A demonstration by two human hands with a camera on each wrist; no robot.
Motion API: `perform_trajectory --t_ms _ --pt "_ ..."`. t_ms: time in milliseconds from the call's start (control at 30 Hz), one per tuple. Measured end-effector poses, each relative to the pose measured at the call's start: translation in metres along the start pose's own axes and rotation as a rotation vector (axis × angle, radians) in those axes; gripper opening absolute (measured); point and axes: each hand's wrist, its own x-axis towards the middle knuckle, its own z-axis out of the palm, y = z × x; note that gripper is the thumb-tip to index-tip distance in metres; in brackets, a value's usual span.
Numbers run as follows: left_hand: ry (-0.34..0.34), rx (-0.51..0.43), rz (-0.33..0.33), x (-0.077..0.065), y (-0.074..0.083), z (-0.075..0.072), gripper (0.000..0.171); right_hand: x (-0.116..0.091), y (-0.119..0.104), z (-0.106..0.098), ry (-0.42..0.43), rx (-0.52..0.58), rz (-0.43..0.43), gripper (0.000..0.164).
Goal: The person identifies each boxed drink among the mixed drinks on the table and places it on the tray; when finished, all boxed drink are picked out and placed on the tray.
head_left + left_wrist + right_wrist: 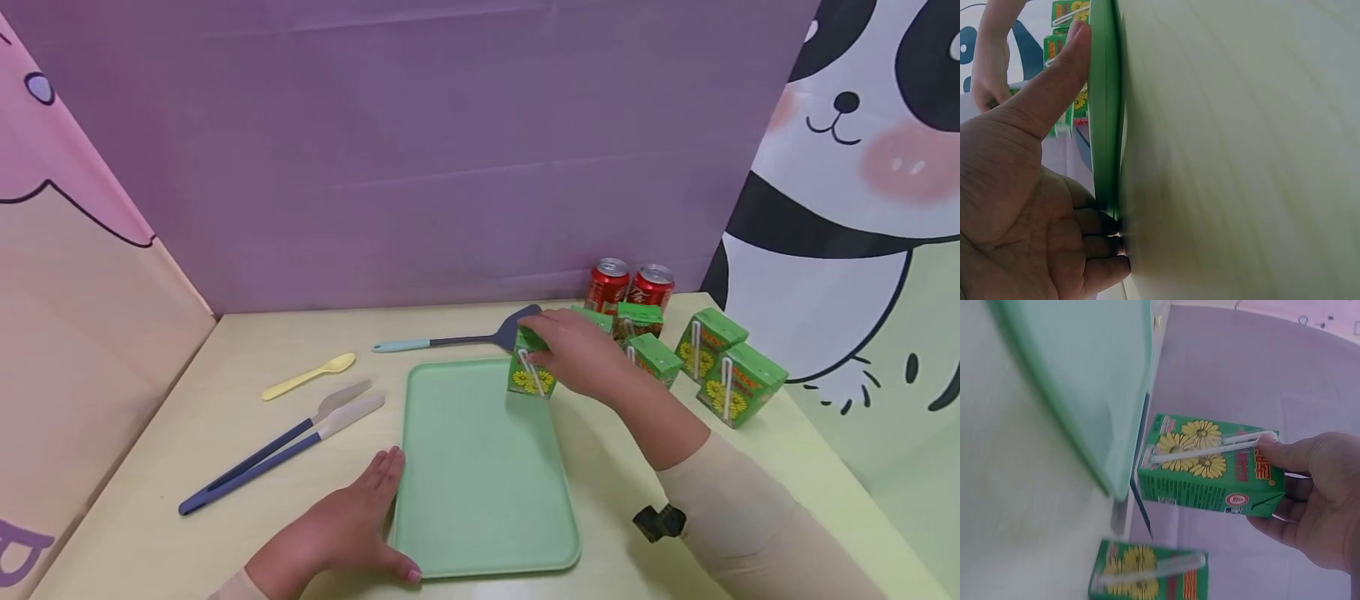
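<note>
My right hand (579, 348) grips a green juice box (529, 382) with yellow flowers and a white straw, at the far right corner of a pale green tray (480, 483). In the right wrist view, thumb and fingers hold the juice box (1194, 465) by its top end; whether its bottom touches the tray cannot be told. My left hand (351, 527) rests against the tray's near left side. Seen from the left wrist, the thumb of this left hand (1016, 200) lies along the tray rim (1105, 106) and the fingers touch its side.
Right of the tray stand several more juice boxes (742, 385), with two red cans (651, 287) behind them. A spatula (461, 340) lies behind the tray. Tongs (277, 454) and a yellow spoon (307, 377) lie to the left. A purple backdrop (420, 167) rises behind the table.
</note>
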Motion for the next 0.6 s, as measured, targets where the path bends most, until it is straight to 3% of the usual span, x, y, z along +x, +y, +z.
perform_trajectory --t_ms 300,600 --pt "-0.028 0.025 -0.026 0.003 0.004 -0.003 0.138 0.045 -0.031 0.022 -0.069 0.040 -0.081 0.052" --pt "-0.034 0.054 -0.045 0.001 0.004 -0.006 0.139 0.083 -0.066 0.046 -0.086 0.001 -0.140 0.050"
